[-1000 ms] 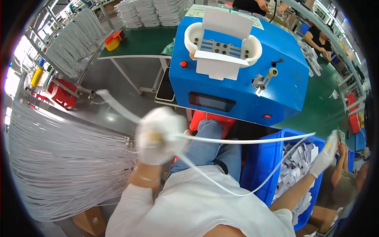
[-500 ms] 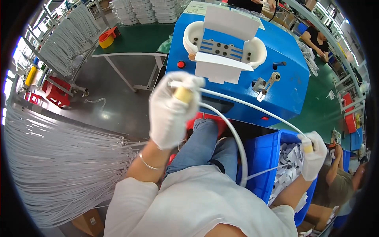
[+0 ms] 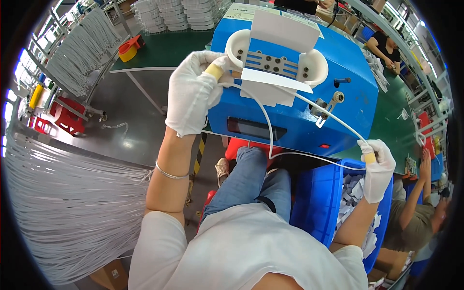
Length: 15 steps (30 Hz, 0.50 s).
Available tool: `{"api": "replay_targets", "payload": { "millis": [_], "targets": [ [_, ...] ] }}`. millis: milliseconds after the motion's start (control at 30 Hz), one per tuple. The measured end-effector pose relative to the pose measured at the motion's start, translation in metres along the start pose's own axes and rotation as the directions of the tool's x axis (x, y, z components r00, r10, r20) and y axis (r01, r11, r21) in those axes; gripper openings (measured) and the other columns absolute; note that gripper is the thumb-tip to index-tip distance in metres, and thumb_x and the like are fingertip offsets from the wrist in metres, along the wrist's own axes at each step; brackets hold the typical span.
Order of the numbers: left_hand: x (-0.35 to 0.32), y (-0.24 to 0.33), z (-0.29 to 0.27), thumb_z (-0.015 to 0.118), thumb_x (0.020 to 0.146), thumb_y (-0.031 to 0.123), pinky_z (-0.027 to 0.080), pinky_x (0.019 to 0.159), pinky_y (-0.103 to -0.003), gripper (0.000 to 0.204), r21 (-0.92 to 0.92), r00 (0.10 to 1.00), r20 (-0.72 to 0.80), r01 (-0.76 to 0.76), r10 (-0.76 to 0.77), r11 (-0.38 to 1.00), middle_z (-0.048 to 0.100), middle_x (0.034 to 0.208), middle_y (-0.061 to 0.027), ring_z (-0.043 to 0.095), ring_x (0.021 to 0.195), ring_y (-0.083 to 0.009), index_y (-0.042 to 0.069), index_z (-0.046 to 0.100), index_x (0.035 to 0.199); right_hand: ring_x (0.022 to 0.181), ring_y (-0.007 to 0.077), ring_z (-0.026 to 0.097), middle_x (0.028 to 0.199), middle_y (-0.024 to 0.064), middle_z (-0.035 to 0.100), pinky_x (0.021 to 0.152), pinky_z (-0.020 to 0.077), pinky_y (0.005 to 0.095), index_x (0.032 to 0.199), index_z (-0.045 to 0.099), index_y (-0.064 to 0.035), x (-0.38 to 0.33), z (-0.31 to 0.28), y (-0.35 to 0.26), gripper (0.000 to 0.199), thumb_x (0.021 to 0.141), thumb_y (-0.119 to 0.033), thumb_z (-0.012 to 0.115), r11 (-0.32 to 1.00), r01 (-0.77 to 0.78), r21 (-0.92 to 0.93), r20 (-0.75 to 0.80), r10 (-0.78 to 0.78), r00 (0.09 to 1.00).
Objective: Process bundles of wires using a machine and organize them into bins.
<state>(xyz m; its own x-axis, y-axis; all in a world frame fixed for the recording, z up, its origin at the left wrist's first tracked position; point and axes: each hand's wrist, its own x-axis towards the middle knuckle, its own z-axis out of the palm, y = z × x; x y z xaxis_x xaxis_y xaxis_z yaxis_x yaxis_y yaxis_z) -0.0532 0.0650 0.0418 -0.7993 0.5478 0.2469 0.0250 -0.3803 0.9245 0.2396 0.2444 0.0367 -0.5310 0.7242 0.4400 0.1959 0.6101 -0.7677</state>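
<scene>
Both my hands wear white gloves with a yellowish cover on the thumb. My left hand point(image 3: 193, 94) is closed on a white cable point(image 3: 268, 121) beside the left white curved guide point(image 3: 236, 48) of a blue machine point(image 3: 246, 113). At the machine's right front, my right hand point(image 3: 378, 169) grips the cable's other side. One strand runs between my hands across the machine's lower white flap point(image 3: 270, 87), where white on white makes it hard to follow. Another strand hangs in a loop below. A slotted metal plate point(image 3: 270, 63) lies between the two curved guides.
A blue bin point(image 3: 314, 193) of white scraps stands by my right arm. Bundled white cables point(image 3: 72, 208) hang at my left. Stacked clear trays point(image 3: 176, 14) and a red-and-yellow tape dispenser point(image 3: 129, 48) sit on the green table point(image 3: 164, 46). Co-workers sit at the right.
My left hand has moved up and slightly left, up to the machine's left guide, with the cable. My right hand has shifted slightly left and down. The lower cable strand now hangs in a different loop.
</scene>
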Motion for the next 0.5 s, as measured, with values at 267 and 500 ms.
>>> {"api": "replay_targets", "payload": {
  "millis": [267, 500],
  "targets": [
    [0.002, -0.012, 0.007, 0.063, 0.089, 0.008, 0.043, 0.05, -0.017, 0.012, 0.263, 0.977, -0.014, -0.2, 0.211, 0.944, 0.065, 0.077, -0.0075, 0.054, 0.058, -0.0048, -0.001, 0.056, 0.091, 0.058, 0.0008, 0.039, 0.07, -0.0039, 0.052, 0.052, 0.027, 0.0166, 0.083, 0.064, -0.0022, 0.018, -0.016, 0.013, 0.009, 0.088, -0.007, 0.058, 0.995, -0.081, -0.055, 0.031, 0.083, 0.996],
    [-0.001, -0.022, 0.002, 0.066, 0.087, 0.014, 0.043, 0.056, -0.017, 0.02, 0.245, 0.99, -0.042, -0.121, 0.135, 0.962, 0.062, 0.08, -0.0051, 0.053, 0.061, -0.0055, 0.0, 0.055, 0.098, 0.055, 0.0004, 0.036, 0.067, -0.0062, 0.05, 0.048, 0.0249, 0.0174, 0.085, 0.067, -0.0061, 0.09, -0.041, 0.009, 0.013, 0.088, -0.017, 0.061, 0.963, 0.019, -0.269, -0.098, -0.048, 0.994]
  ]
}}
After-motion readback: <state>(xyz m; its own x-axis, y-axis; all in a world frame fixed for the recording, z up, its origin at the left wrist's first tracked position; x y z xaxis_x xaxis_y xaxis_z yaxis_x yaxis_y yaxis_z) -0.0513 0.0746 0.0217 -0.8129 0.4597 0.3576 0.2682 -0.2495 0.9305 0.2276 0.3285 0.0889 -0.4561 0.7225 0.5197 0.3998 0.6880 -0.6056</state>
